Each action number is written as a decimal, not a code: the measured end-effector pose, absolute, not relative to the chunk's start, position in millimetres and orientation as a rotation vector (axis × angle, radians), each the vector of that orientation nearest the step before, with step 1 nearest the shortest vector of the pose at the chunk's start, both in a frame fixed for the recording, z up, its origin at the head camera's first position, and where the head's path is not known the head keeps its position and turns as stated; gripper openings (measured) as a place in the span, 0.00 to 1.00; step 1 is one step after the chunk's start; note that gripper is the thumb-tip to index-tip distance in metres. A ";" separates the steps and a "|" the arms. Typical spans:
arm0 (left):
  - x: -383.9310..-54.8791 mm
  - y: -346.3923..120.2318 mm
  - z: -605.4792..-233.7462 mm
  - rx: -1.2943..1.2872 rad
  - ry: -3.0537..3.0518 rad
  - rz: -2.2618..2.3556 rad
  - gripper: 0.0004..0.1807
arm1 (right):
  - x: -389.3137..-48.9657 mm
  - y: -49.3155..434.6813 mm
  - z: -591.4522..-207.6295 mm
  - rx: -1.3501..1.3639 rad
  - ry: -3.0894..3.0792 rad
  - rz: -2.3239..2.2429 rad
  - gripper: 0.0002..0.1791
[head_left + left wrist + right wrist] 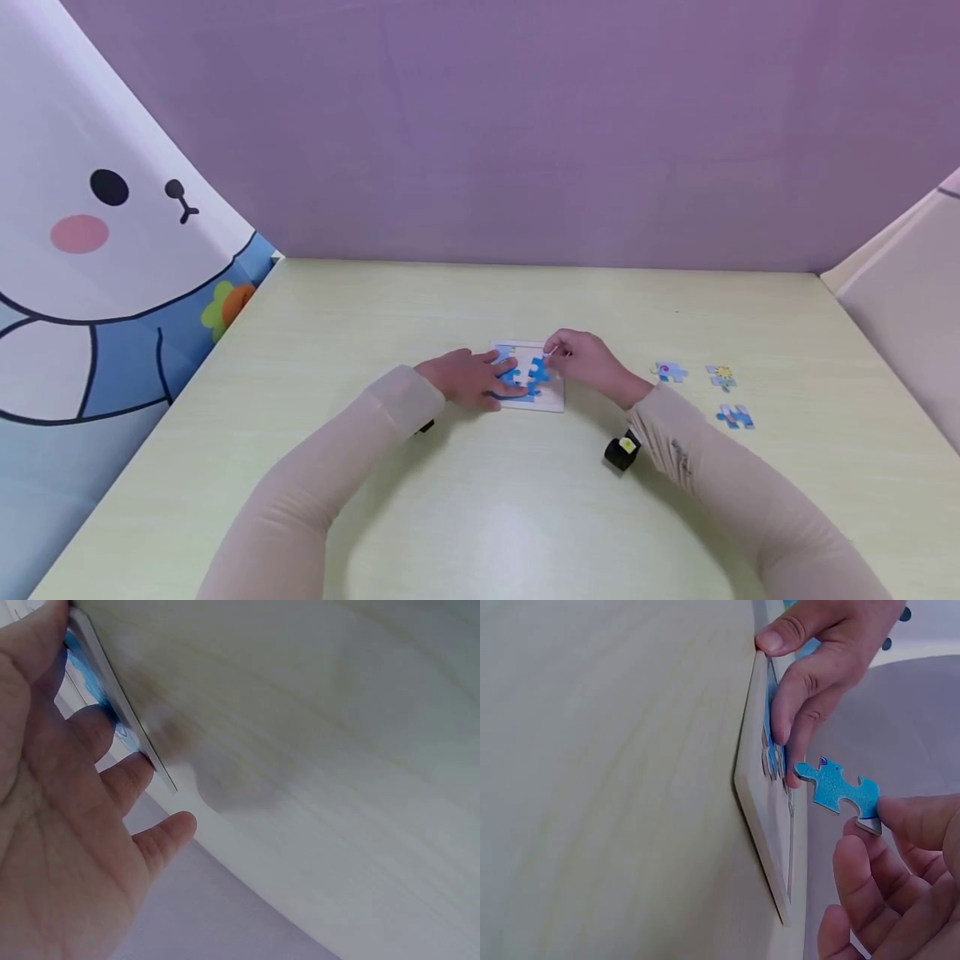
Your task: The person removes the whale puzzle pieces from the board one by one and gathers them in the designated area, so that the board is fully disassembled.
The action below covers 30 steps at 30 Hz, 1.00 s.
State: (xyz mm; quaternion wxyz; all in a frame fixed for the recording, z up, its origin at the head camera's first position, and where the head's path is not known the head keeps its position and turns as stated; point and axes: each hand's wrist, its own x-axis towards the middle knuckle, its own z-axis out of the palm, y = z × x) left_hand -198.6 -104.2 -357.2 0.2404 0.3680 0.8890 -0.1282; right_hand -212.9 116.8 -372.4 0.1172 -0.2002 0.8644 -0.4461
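My left hand [468,379] lies with its fingers spread over the left part of a small pale puzzle board [555,398]. In the right wrist view its thumb is at the near edge of the board [759,802]. Blue puzzle pieces [538,369] sit inside the frame, some of them hidden under the fingers. My right hand [588,357] is over the board's far right corner. Between thumb and fingertips it pinches a blue jigsaw piece [836,786], tilted and held above the board's surface.
To the right of the board lie three loose puzzle pieces: one with a purple mark [670,371], one with yellow [722,377] and a blue one [735,416]. A black wrist camera [622,452] hangs under the right sleeve. Purple cloth [525,133] hangs behind the table.
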 end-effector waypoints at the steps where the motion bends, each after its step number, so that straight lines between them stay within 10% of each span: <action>1: -198.7 -104.2 -357.5 1.005 2.433 -0.350 0.28 | -212.8 119.0 -372.6 -0.579 2.531 -1.317 0.07; 30: -198.8 -109.7 -362.5 1.091 2.462 -0.351 0.28 | -202.7 202.8 -362.7 -0.454 2.524 -1.360 0.11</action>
